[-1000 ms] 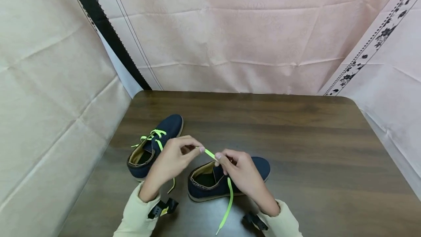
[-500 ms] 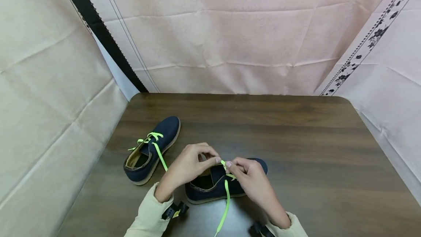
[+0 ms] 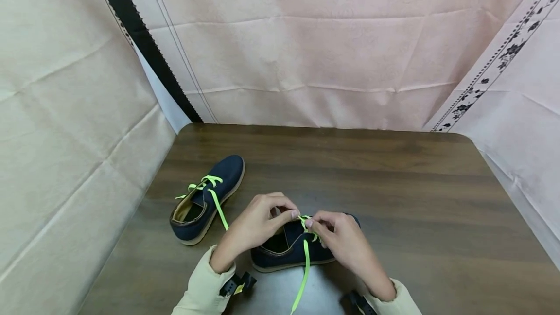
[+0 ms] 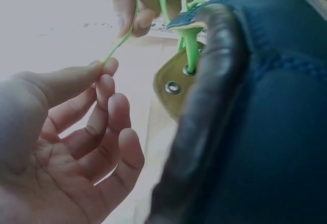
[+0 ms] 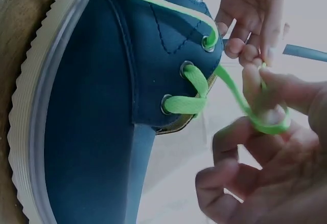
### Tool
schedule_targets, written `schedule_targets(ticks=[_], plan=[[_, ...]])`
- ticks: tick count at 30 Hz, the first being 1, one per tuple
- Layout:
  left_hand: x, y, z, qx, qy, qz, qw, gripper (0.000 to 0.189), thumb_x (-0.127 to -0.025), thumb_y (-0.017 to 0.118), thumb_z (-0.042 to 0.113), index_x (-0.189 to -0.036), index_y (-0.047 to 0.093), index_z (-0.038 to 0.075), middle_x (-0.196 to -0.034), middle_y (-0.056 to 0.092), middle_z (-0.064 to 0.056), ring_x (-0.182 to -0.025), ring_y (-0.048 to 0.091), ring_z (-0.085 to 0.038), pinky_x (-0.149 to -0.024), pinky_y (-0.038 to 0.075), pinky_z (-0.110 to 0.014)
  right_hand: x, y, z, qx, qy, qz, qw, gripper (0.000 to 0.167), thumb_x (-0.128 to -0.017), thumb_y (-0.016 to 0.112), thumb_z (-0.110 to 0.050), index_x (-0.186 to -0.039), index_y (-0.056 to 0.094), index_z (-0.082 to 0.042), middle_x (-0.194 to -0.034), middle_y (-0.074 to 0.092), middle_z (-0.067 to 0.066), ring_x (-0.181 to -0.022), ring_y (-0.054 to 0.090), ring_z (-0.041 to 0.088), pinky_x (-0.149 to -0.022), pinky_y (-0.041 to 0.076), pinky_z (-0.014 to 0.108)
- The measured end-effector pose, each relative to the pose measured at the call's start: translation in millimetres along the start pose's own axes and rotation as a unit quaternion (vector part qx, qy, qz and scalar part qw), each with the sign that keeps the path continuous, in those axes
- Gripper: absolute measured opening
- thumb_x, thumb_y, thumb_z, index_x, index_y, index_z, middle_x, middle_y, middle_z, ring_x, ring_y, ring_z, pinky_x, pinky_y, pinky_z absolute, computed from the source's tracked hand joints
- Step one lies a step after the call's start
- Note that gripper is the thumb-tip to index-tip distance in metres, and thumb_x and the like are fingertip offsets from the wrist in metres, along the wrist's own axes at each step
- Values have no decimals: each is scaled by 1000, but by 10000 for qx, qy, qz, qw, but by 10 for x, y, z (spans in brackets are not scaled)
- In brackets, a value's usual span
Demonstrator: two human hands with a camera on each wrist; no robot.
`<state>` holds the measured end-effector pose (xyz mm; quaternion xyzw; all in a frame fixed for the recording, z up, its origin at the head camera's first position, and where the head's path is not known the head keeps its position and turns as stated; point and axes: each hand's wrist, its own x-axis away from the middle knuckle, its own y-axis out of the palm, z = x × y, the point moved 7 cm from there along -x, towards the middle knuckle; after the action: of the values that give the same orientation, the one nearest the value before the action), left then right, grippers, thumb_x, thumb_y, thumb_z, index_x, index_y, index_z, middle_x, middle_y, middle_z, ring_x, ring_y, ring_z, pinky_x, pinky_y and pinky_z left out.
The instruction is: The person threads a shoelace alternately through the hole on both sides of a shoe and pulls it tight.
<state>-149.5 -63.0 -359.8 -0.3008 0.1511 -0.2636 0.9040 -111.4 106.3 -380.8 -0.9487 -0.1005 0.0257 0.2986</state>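
Observation:
A navy shoe (image 3: 290,254) with bright green laces stands on the table, toe to the right. My left hand (image 3: 259,222) pinches the end part of one green shoelace (image 4: 120,42) between thumb and index finger; its other fingers are loosely bent. Close beside it, my right hand (image 3: 345,239) pinches the same lace, which loops over a finger in the right wrist view (image 5: 273,128). This lace runs from the shoe's far eyelet side. A second lace end (image 3: 305,271) hangs from a near eyelet over the shoe's side. In the left wrist view, a flap's metal eyelet (image 4: 172,87) has no lace through it.
Another navy shoe (image 3: 229,174) with green laces stands at the left, one lace trailing toward my left wrist. The brown wooden table (image 3: 415,183) ends at a pale cloth backdrop (image 3: 306,62). Dark straps with small devices (image 3: 236,284) sit at my wrists.
Both hands have moved right and down, closer over the shoe's lacing. The stretch of lace between them has become shorter. Both hands still pinch it.

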Motion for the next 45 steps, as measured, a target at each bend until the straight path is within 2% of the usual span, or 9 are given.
schedule_targets(ticks=[5,9,12,16,20,26,35,44,45], plan=[[-47,-10,59,-7,51,44,10000,13,-105,68,22,-105,80,17,-99,71,11,-80,62,-9,-74,54,-28,5,11,-4,-142,-184,-9,9997,17,-104,68,-30,-92,78,-20,-82,67,-8,-77,56,10,-70,47,27],[-70,4,57,53,23,83,9999,11,-105,69,22,-105,80,17,-99,71,10,-76,62,-10,-72,55,-29,33,-18,-28,-450,-424,414,9972,13,-102,71,-21,-91,78,-17,-81,64,-7,-73,53,7,-67,45,25],[-70,21,11,-177,-29,130,9998,9,-104,71,21,-106,79,18,-98,70,10,-81,63,-7,-75,56,-33,71,-71,-30,-668,-615,779,9928,14,-102,70,-16,-89,75,-15,-77,60,-6,-70,53,7,-66,45,25],[-46,92,-79,-502,-141,-25,9986,8,-103,72,21,-107,80,19,-98,69,11,-91,64,-5,-82,56,-37,115,-118,1,-867,-601,949,9899,17,-105,66,-15,-89,71,-13,-78,59,-6,-72,57,11,-68,47,25],[-30,154,-133,-614,-187,-98,9979,8,-102,73,21,-107,80,21,-99,69,11,-91,65,-6,-81,56,-33,125,-118,26,-923,-517,858,9907,19,-107,62,-12,-91,70,-12,-80,61,-5,-76,60,14,-71,48,26],[-45,161,-167,-715,-175,186,9971,8,-103,72,20,-103,81,21,-97,73,10,-86,66,-4,-78,56,-31,80,-63,55,-859,-233,622,9941,21,-108,59,-10,-91,70,-11,-79,59,-1,-73,56,14,-69,45,26],[-81,155,-284,-468,-514,431,9966,13,-105,69,19,-102,81,18,-90,75,8,-73,62,-6,-66,51,-27,-18,53,103,-541,316,268,9977,20,-106,66,-20,-89,75,-16,-73,56,-4,-63,44,8,-62,38,25],[-77,140,-328,-238,-720,542,9956,12,-104,70,21,-102,82,19,-89,74,9,-70,59,-6,-67,50,-28,-78,147,103,-293,271,-148,9991,26,-108,63,-21,-84,73,-17,-66,50,-4,-49,31,5,-52,31,24],[-76,142,-334,-222,-744,539,9955,13,-104,70,21,-102,82,20,-88,74,10,-68,58,-6,-66,49,-27,-81,149,103,-293,271,-146,9991,27,-108,63,-20,-83,73,-17,-69,54,-5,-49,31,5,-51,30,24]])
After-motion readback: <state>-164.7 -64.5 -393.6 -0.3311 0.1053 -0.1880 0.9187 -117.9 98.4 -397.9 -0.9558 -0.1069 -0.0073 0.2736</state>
